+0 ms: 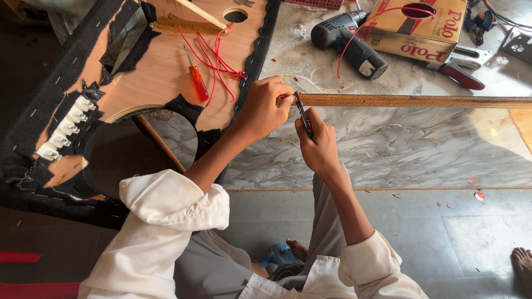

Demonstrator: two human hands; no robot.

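My left hand [265,106] pinches the end of a thin red wire [284,96] between thumb and fingers. My right hand [317,145] grips a small dark-handled cutting tool [302,112], its tip meeting the wire end. Both hands hover over the edge of a marbled floor slab beside a wooden panel [166,69] trimmed with black felt. More red wires [217,63] loop across that panel, and a red-handled screwdriver [197,79] lies on it.
A cordless drill [348,42] and a cardboard box [418,27] lie beyond a long wooden strip [415,101]. A row of white connectors [65,128] sits at the panel's left. Another person's bare foot [522,266] shows at the lower right.
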